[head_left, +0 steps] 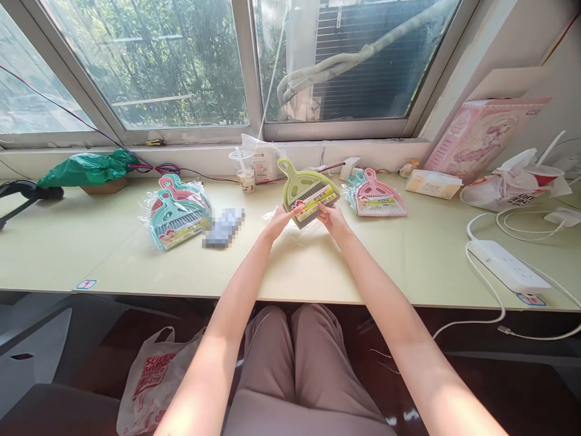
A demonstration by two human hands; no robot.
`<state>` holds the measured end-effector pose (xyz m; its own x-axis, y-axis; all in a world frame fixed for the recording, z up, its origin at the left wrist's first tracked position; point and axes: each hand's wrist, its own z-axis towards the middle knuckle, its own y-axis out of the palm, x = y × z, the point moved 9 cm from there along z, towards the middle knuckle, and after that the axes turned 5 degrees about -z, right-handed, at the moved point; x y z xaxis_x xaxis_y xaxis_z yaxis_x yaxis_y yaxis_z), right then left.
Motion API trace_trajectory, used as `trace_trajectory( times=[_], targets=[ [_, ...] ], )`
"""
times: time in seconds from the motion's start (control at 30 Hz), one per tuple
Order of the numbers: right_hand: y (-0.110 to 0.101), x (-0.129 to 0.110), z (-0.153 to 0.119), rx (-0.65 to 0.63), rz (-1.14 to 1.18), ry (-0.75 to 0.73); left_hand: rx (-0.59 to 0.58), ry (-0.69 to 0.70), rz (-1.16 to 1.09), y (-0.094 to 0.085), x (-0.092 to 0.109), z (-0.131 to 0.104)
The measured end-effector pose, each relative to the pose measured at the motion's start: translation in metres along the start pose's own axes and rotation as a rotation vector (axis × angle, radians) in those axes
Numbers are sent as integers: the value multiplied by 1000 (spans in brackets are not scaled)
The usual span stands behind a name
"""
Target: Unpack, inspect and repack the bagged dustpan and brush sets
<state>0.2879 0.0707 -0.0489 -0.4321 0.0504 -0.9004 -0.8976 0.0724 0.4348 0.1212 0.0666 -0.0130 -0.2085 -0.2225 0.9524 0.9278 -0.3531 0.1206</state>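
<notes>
From my station I see that the left grip (281, 220) and the right grip (334, 220) are both clamped on the green dustpan and brush set (310, 192), one at each side of its lower part, with the thumbs over the front. The set is in front of the middle of the person, above the worktop (308, 272); I cannot tell if its lower edge touches the surface. Its handle points away from the person, toward the window (181, 79) and somewhat to the left, so the long axis runs slantwise from the handle at upper left to the wide edge at lower right, and the front face is turned to the person

About the room: between the two forearms there is plain surface until the front edge of the worktop, which is well apart from the set. On the left, a blurred flat object (223, 227) lies near, and beyond it is the left pile of sets (175, 212). On the right, the right pile of sets (376, 197) is nearer, just beside the right grip. Behind, the plastic cup (246, 172) stands close to the sill
</notes>
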Motion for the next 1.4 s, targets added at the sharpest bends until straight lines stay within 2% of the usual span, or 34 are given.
trace_trajectory(
  times=[0.17,0.3,0.4,0.47,0.53,0.63,0.77,0.9,1.03,1.13,1.2,1.3,1.4],
  targets=[
    [-29,-16,7,110,-18,-43,-4,-160,476,-15,-21,2],
    [-48,-21,10,197,-7,-7,-132,-99,848,-11,-27,-2],
    [-55,-21,8,184,-45,89,-94,-25,1024,-18,-26,-1],
    [-54,-19,5,132,-112,170,15,4,912,-31,-24,3],
    [-51,-17,0,53,-181,239,134,40,709,-47,-22,8],
    [-46,-16,-7,-46,-247,288,215,73,551,-63,-20,12],
    [-50,-18,-10,-79,-281,290,252,23,586,-75,-16,8],
    [-48,-12,-12,-119,-302,332,330,-42,730,-83,-5,1],
    [-43,-5,-9,-74,-282,340,343,-1,836,-77,8,0],
    [-38,-5,-5,-32,-243,281,360,78,806,-71,16,-2],
    [-29,-3,-5,-70,-244,246,359,138,738,-65,22,-4],
    [-12,1,-9,-145,-290,218,287,204,645,-51,27,-5],
    [1,4,-11,-128,-310,180,174,254,591,-31,33,-8]
  ],
)
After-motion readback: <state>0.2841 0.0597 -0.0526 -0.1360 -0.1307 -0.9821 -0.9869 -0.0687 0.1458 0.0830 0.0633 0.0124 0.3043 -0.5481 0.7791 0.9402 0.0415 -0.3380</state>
